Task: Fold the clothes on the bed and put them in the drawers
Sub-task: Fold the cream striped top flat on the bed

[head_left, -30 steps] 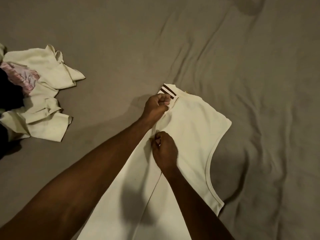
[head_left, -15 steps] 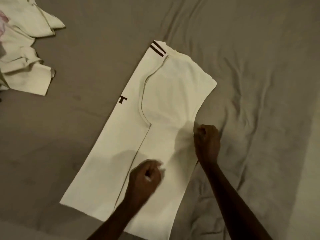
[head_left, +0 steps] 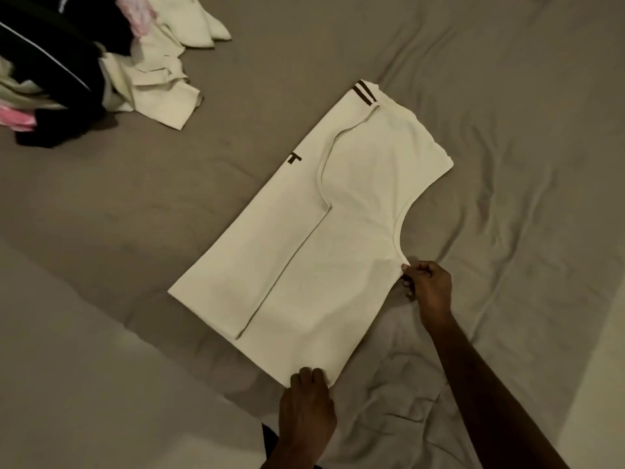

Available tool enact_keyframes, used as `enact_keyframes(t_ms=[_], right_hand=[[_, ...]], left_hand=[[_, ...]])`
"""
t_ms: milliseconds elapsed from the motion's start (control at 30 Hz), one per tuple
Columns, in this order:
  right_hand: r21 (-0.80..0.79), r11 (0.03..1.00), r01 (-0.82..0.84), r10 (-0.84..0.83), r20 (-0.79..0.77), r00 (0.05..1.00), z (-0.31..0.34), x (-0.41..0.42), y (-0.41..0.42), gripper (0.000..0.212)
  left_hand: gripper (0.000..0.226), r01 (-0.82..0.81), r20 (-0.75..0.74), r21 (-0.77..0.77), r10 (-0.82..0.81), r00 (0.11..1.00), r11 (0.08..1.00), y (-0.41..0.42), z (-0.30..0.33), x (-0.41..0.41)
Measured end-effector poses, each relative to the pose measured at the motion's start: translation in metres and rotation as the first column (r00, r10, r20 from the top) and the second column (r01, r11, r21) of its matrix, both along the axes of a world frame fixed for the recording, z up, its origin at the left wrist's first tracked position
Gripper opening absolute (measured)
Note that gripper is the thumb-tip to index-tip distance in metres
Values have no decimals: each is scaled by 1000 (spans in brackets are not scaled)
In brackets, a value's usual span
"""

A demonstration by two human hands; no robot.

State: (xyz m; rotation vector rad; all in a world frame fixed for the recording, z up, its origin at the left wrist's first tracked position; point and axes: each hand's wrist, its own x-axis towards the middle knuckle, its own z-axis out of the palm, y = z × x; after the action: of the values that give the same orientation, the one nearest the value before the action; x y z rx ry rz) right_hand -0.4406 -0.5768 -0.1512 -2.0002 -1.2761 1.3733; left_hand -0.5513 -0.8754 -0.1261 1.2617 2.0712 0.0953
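Since the earlier frame, the cream top's (head_left: 324, 265) hem corner is now pinched by the left hand (head_left: 306, 404), its armhole edge by the right hand (head_left: 427, 287).

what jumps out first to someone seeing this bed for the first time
A cream sleeveless top lies flat mid-bed, one side already folded in. The right hand pinches its armhole edge and the left hand holds its near hem corner. A heap of unfolded clothes sits at the far left.

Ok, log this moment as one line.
step: second side fold | left hand: holds bottom hem | right hand: pinches armhole edge | cream top: flat on bed sheet, left side folded | unfolded pile: far left
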Motion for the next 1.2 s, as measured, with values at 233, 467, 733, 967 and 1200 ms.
enact_keyframes(t_ms=[233,467,733,967,1200], right_hand=[[-1,1000,0,0,-151,989,37,-15,15,19],[59,985,-160,171,-288,942,59,-95,44,18],[249,861,-443,396,216,892,5,-134,68,22],[274,533,-801,642,485,593,-19,-129,73,24],[330,551,-767,703,311,639,-13,-157,84,20]], left_hand=[[16,-390,41,59,389,921,919,2,29,-29],[13,-662,119,262,657,744,702,10,43,-133],[18,-706,117,87,696,708,703,10,10,-196],[21,-707,116,-32,706,699,706,16,7,-211],[19,-528,-8,-193,537,844,827,15,5,-222]])
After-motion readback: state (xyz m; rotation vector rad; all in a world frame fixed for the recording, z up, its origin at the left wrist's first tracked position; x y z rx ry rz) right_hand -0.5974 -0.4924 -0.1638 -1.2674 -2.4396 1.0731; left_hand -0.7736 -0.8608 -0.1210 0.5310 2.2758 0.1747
